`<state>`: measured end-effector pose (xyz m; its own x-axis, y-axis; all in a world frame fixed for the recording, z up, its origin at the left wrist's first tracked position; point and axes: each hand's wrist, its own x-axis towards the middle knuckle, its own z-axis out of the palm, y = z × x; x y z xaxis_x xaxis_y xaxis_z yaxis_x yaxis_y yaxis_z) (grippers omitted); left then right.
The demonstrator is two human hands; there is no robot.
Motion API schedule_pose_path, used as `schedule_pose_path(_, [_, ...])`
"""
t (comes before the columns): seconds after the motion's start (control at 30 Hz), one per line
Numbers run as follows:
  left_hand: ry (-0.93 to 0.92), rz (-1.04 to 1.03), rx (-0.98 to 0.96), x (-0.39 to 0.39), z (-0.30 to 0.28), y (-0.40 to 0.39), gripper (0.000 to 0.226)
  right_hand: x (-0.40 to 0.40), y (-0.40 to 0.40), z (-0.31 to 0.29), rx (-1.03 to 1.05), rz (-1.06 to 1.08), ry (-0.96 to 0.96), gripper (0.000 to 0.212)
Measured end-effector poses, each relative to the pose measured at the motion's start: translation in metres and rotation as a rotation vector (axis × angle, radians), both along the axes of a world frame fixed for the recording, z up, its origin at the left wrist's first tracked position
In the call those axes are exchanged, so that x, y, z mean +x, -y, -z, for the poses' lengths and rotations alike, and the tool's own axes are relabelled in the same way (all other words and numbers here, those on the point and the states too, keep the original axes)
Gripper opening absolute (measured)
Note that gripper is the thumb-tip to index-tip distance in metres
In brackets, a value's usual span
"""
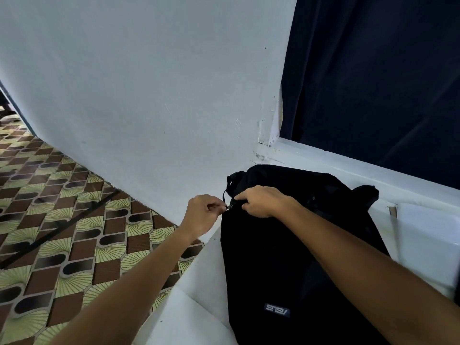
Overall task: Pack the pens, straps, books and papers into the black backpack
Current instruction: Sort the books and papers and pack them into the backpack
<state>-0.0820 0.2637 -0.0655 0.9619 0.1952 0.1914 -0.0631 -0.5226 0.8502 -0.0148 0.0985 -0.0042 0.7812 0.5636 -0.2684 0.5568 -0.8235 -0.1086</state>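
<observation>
Pinching metal zipper pull on soft black backpack

A plain black backpack carries a small blue-grey logo patch with pale lettering. It lies on a white surface. The wall behind is pale blue-white, with chipped paint near its corner. A dark navy curtain hangs at the right. The floor has a repeating pattern of brown squares, pale green fans and black ovals.
</observation>
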Motion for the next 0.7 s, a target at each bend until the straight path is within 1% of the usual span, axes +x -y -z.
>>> schedule_pose_path(0.07, [-0.148,-0.001,-0.346,0.001,-0.009,0.002,0.01,-0.004,0.001,0.002,0.118,0.031,-0.035,0.046])
schedule_pose_path(0.1, [-0.18,0.002,-0.486,0.001,-0.013,0.003,0.009,-0.004,0.001,0.002,0.189,0.056,-0.073,0.043])
schedule_pose_path(0.17, [-0.184,0.0,-0.595,0.001,-0.019,0.006,0.01,-0.005,0.002,0.001,0.336,0.09,-0.179,0.032])
schedule_pose_path(0.23, [-0.162,0.0,-0.643,0.0,-0.023,0.009,0.013,-0.006,0.0,0.0,0.411,0.074,-0.238,0.024])
schedule_pose_path(0.3, [-0.146,-0.026,-0.692,-0.001,-0.027,0.012,0.012,-0.004,-0.005,0.002,0.469,0.099,-0.236,0.021])
schedule_pose_path(0.4, [-0.147,-0.117,-0.744,-0.004,-0.026,0.015,0.007,0.0,-0.008,0.009,0.561,0.187,-0.262,0.022])
schedule_pose_path(0.47, [-0.203,-0.155,-0.748,-0.01,-0.022,0.014,0.016,0.002,-0.008,0.012,0.597,0.225,-0.326,0.028])
schedule_pose_path(0.57, [-0.318,-0.038,-0.746,-0.022,-0.014,0.019,0.028,0.002,-0.007,0.013,0.638,0.281,-0.407,0.026])
schedule_pose_path(0.63, [-0.33,0.013,-0.733,-0.026,-0.006,0.023,0.025,0.001,-0.007,0.011,0.676,0.335,-0.45,0.024])
schedule_pose_path(0.7, [-0.32,0.016,-0.797,-0.027,0.0,0.024,0.018,0.0,-0.006,0.011,0.718,0.382,-0.491,0.023])
